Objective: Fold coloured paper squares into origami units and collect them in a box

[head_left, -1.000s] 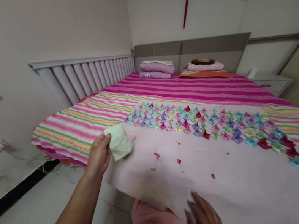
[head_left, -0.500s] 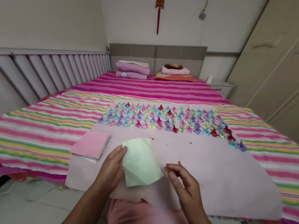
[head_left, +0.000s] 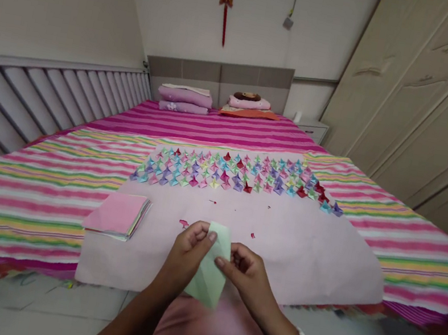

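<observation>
Both hands, left hand (head_left: 184, 256) and right hand (head_left: 246, 275), are pinching a pale green paper sheet (head_left: 209, 272), fingers clamped on it. A paper stack (head_left: 117, 214) is lying near left; folded paper pieces (head_left: 232, 172) are lining the far pink mat (head_left: 322, 248).

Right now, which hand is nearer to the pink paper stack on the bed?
Left. The left hand pinches the green paper a little to the right of the pink paper stack; the right hand grips the same paper's other side, farther right.
</observation>
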Demonstrator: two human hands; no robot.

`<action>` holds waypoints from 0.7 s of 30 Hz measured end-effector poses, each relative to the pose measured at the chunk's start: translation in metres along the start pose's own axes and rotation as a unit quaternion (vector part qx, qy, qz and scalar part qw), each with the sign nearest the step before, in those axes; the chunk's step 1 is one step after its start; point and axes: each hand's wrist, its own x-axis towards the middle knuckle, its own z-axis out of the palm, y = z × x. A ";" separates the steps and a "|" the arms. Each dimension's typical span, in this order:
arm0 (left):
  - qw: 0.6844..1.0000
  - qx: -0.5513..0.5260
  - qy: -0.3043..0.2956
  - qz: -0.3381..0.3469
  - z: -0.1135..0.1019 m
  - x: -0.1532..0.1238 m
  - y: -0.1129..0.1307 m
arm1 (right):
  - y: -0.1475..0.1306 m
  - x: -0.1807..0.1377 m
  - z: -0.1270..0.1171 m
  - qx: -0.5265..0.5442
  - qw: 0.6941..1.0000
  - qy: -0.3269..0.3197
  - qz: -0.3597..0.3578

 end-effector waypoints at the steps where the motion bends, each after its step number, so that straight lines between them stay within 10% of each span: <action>1: 1.000 0.023 -0.003 0.015 -0.001 -0.001 0.000 | 0.001 0.000 0.000 0.014 1.000 -0.002 0.008; 7: 0.984 0.135 0.066 0.096 -0.014 -0.001 -0.013 | -0.002 0.002 -0.004 0.134 0.989 0.031 0.054; 16: 0.995 -0.036 -0.036 -0.088 -0.013 -0.007 -0.025 | -0.002 0.003 0.000 0.144 0.986 0.064 0.045; 21: 0.991 0.129 -0.035 0.013 -0.021 -0.007 -0.011 | -0.016 0.006 -0.012 0.135 0.991 0.004 0.004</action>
